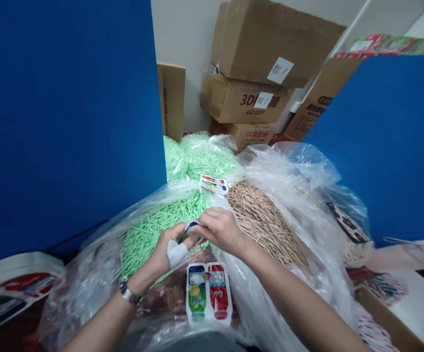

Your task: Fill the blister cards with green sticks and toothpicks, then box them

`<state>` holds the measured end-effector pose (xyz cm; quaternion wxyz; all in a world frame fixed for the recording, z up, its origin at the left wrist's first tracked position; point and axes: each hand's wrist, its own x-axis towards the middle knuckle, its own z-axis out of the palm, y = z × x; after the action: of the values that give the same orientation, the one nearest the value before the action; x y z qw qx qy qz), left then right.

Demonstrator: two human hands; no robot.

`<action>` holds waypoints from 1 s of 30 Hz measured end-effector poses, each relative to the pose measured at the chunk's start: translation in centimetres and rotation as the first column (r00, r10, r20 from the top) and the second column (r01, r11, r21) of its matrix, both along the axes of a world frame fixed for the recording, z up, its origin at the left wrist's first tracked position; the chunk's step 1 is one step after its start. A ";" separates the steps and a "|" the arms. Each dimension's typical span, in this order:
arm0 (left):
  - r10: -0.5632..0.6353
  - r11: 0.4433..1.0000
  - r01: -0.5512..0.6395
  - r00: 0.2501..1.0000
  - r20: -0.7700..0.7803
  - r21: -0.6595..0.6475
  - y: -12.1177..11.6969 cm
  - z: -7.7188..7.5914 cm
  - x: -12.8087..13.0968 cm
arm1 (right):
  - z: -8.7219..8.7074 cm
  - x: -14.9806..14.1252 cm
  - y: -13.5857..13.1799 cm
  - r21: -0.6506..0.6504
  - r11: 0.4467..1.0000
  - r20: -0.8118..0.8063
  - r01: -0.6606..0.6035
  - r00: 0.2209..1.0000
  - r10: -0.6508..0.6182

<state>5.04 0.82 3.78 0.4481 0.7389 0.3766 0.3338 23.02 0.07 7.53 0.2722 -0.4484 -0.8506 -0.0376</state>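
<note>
My left hand [165, 248], with a metal watch at the wrist, and my right hand [220, 229] meet in front of me. Both are closed on a small printed packet [191, 226], mostly hidden by the fingers. Something white wraps or lies against the base of my left hand. Beneath the hands, thin green candy sticks [144, 234] fill an open clear plastic bag. Thin brown sticks [266, 225] lie in another bag to the right. Nearer me rests a bottle-shaped printed packet [209, 293] in green and red. A similar packet [214, 184] lies on the bags beyond my hands.
Blue panels stand at left [69, 122] and right [398, 146]. Stacked cardboard boxes [246, 100] rise at the back. More bagged green sticks [208, 156] lie before them. Printed packets [21, 288] sit at the far left; an open carton [384, 313] is at the lower right.
</note>
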 end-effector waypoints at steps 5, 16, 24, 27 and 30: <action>0.087 0.992 -0.077 0.991 -0.105 0.096 1.0 0.0 -2.6 | 0.1 -1.5 0.5 0.015 0.993 -0.036 -0.119 0.992 0.119; 0.400 0.914 -0.396 0.916 0.028 -0.089 0.8 -0.7 -6.6 | -11.5 -6.2 -2.2 -0.307 0.938 0.295 -0.160 0.921 0.253; 0.410 0.903 -0.394 0.910 0.069 -0.172 0.3 -2.0 -6.5 | -15.0 -11.5 -2.6 -0.212 0.926 0.512 -0.313 0.772 0.378; 0.421 0.898 -0.404 0.904 0.078 -0.171 0.3 -2.2 -6.7 | -15.5 -12.0 -2.3 -0.205 0.926 0.538 -0.316 0.754 0.376; 0.439 0.893 -0.423 0.894 0.086 -0.154 0.5 -2.2 -6.9 | -15.5 -12.0 -1.7 -0.197 0.929 0.546 -0.312 0.752 0.368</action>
<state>-1.85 1.32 1.53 0.4318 0.5848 0.5250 0.4427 11.05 -1.68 -8.01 -0.0160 -0.2660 -0.9604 -0.0809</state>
